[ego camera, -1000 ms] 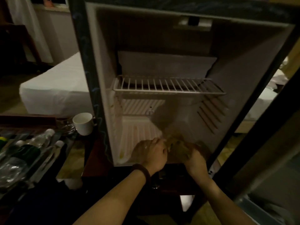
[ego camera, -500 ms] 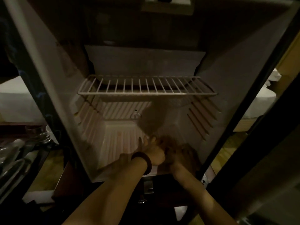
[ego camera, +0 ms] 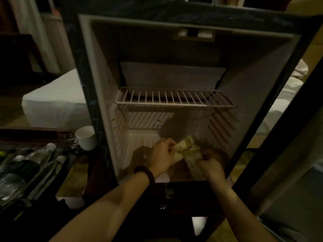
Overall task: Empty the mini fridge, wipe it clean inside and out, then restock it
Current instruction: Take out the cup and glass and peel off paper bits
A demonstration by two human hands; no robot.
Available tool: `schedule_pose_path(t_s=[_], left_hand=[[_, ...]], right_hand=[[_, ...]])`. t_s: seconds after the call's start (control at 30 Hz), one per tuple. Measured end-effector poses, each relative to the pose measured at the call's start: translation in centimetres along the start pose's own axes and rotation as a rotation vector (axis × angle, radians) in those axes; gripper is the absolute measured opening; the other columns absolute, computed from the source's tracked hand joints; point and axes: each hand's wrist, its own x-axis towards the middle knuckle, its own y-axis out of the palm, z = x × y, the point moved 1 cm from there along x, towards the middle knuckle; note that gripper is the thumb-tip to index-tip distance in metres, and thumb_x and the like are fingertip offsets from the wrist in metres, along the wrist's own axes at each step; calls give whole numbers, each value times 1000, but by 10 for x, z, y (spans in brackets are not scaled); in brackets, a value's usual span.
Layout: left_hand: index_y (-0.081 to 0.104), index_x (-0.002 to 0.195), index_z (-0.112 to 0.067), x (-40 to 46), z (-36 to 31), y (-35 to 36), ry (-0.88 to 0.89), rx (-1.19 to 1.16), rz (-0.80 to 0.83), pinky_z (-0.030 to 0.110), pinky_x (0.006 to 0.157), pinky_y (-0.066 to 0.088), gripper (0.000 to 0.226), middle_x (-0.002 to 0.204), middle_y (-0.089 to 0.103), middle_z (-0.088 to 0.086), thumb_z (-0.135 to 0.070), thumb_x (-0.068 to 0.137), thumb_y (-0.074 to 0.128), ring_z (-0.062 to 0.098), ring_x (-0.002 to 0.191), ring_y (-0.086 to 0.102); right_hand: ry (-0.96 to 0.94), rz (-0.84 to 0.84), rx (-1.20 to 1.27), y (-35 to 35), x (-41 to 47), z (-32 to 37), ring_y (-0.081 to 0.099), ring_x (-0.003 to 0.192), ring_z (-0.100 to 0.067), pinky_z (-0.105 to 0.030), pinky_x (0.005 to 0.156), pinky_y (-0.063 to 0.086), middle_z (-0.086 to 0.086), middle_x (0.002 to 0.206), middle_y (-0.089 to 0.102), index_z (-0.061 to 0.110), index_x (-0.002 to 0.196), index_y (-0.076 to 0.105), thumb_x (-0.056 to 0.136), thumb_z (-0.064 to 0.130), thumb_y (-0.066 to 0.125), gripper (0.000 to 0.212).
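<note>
The mini fridge (ego camera: 174, 67) is standing open at centre, its wire shelf (ego camera: 174, 99) sitting midway inside. On its floor, at 6 o'clock, both hands are meeting on a cloth (ego camera: 187, 152). A cup (ego camera: 86, 137) is standing at 9 o'clock, bottles (ego camera: 31, 165) lying beyond at 8, a bed (ego camera: 52, 102) behind.

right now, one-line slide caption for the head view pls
Both hands, left and right, hold a yellow-green cloth at the floor of the emptied mini fridge, below its wire shelf.
</note>
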Motion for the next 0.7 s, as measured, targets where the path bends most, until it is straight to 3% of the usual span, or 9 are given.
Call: schedule_pose_path(t_s=[0.07,0.17,0.27,0.37,0.5,0.6,0.7], left_hand=[[59,87,-18,-17,0,-17,-83,-123,-53,21,65,49,4,90,63,-1,-15,89,57,13,82,60],[50,80,-23,-47,2,-45,-184,-224,-145,9,61,42,15,80,56,-10,-13,88,58,8,82,54],[53,89,-22,-85,5,-76,-233,-340,-206,18,74,46,9,92,62,-4,-17,87,61,10,90,58],[54,90,-24,-129,14,-111,-256,-474,-234,29,81,53,14,97,67,-2,-22,83,66,12,92,64],[52,90,-23,-194,38,-167,-265,-481,-376,25,73,54,26,91,68,-6,-16,77,73,7,86,66],[52,89,-24,-245,69,-210,-301,-395,-460,20,71,53,24,91,67,-8,-12,79,71,0,83,65],[49,89,-26,-302,109,-252,-403,-183,-552,21,73,51,22,90,63,-13,-19,81,69,1,84,61]], right_hand=[[-3,-48,101,-1,-15,15,56,93,-27,-34,78,46,-5,91,56,13,96,56,83,11,61,14],[23,-1,385,9,-44,41,63,83,-33,-50,79,53,-13,84,64,12,74,57,75,3,70,16],[-19,157,478,29,-76,66,61,76,-29,-43,74,51,-13,79,63,13,67,53,74,-4,70,25],[-115,267,467,49,-118,96,59,74,-22,-31,67,49,-10,79,62,11,72,53,75,-3,70,22],[-215,495,403,94,-178,125,61,73,-20,-30,69,49,-9,80,65,9,81,57,78,0,68,15],[-269,618,279,146,-217,137,62,84,-24,-39,75,51,-14,93,65,11,84,55,75,8,73,21],[-273,734,136,202,-255,143,60,87,-18,-29,69,49,-3,100,60,15,110,50,77,17,74,40]])
